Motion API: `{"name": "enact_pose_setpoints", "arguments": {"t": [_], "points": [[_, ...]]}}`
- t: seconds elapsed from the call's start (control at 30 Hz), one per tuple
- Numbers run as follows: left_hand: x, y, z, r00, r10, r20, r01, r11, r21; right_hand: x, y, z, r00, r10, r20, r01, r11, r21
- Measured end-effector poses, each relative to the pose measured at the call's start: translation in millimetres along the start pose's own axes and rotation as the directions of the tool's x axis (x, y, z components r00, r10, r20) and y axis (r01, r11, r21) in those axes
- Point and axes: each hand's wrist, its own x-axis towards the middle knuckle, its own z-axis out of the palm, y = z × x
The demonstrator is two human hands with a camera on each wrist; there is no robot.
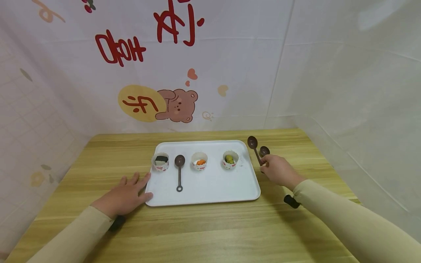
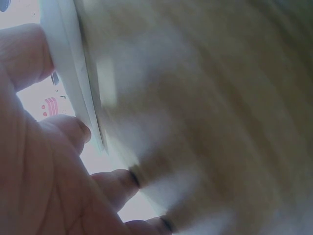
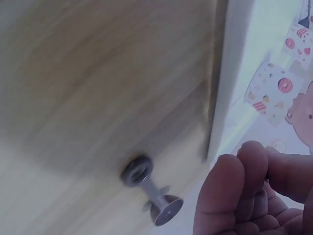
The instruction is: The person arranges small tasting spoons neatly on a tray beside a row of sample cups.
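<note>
Brown spoon (image 1: pixel 255 149) pinched in right fingers (image 3: pixel 225 186), left fingers (image 1: pixel 143 181) spread at tray (image 1: pixel 213 186), wood-grain table (image 1: pixel 197 233), pale backdrop (image 1: pixel 236 54) (bear-printed)

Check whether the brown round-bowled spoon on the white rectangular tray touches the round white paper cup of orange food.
Apart. The head view shows a strip of bare white tray between the spoon and the paper cup.

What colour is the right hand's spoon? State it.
The spoon is dark brown, clearest in the head view.
</note>
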Motion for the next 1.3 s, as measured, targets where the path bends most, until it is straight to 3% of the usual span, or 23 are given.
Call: {"name": "enact_pose_setpoints", "arguments": {"t": [0.8, 1.3], "points": [[0.8, -0.8, 1.3, 1.000, -0.009, 0.007, 0.009, 1.000, -0.002, 2.1, -40.2, 24.1, 0.997, 0.038, 0.069, -0.053, 0.973, 0.226], [-0.7, 1.8, -1.3, 1.000, -0.011, 0.003, 0.011, 1.000, -0.015, 1.4, -65.5, 38.7, 0.989, 0.035, 0.140, -0.074, 0.955, 0.286]]}}
